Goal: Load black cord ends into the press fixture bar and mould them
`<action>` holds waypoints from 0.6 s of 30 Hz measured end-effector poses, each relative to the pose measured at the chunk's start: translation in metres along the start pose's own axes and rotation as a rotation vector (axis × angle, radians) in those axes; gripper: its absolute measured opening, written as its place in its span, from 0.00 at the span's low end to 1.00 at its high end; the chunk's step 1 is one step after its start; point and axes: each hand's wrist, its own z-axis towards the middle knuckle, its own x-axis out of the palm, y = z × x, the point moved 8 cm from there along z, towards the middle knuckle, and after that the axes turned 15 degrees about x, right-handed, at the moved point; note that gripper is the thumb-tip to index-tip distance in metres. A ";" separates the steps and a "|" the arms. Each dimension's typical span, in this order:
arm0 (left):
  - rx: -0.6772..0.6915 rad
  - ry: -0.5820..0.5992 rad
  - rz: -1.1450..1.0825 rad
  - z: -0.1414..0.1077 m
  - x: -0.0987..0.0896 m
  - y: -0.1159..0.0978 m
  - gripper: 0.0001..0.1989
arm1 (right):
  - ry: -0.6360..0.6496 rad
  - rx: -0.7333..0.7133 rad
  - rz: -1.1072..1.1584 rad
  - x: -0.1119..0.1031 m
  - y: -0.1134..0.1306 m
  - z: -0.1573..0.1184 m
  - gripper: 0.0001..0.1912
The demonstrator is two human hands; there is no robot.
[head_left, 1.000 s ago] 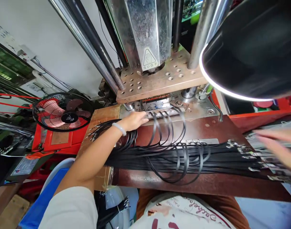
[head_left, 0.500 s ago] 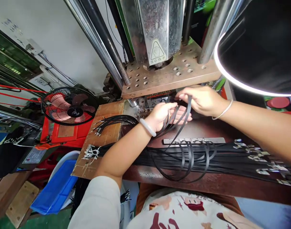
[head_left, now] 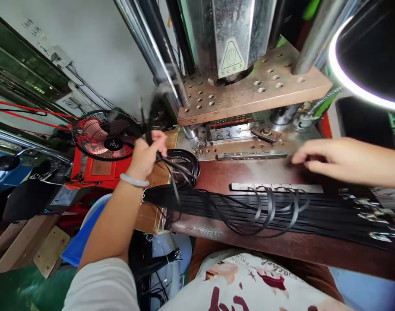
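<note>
My left hand (head_left: 149, 152) is closed around several black flat cords (head_left: 171, 166), raised at the left over the cardboard. Their upper ends are smeared by motion. My right hand (head_left: 327, 157) is at the right, somewhat blurred, fingers bent but apart, with nothing visible in them. Its fingertips are close to the right end of a narrow slotted metal bar (head_left: 252, 155), which lies before the press. Nearer me, a second slotted metal bar (head_left: 245, 187) has looped black cords set along it. A wide bundle of black cords (head_left: 210, 207) stretches beside it, with metal clasps (head_left: 378, 216) at the right.
The press plate (head_left: 249, 101) stands over a metal die block (head_left: 231, 131), with a hand-warning label (head_left: 232, 58) above. A fan (head_left: 109, 138) and a blue bin (head_left: 83, 237) are at left. A ring lamp (head_left: 349, 80) hangs upper right. Cords hang below the table edge.
My left hand has moved left from in front of the press with the cords. My right hand has let go of the cord and moved right. The head view has shifted slightly.
</note>
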 end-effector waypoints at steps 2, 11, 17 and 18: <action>-0.157 0.022 0.613 -0.010 -0.052 0.050 0.21 | 0.151 0.043 0.080 0.022 -0.018 -0.027 0.08; 0.696 0.576 0.775 -0.034 0.122 -0.050 0.17 | -0.022 -0.001 -0.245 0.059 0.042 -0.018 0.11; 0.757 0.766 0.681 -0.021 0.188 -0.036 0.15 | -0.220 -0.093 -0.359 0.031 0.049 0.032 0.14; 0.689 0.689 0.688 0.001 0.184 -0.029 0.16 | -0.267 -0.057 -0.323 0.020 0.043 0.050 0.14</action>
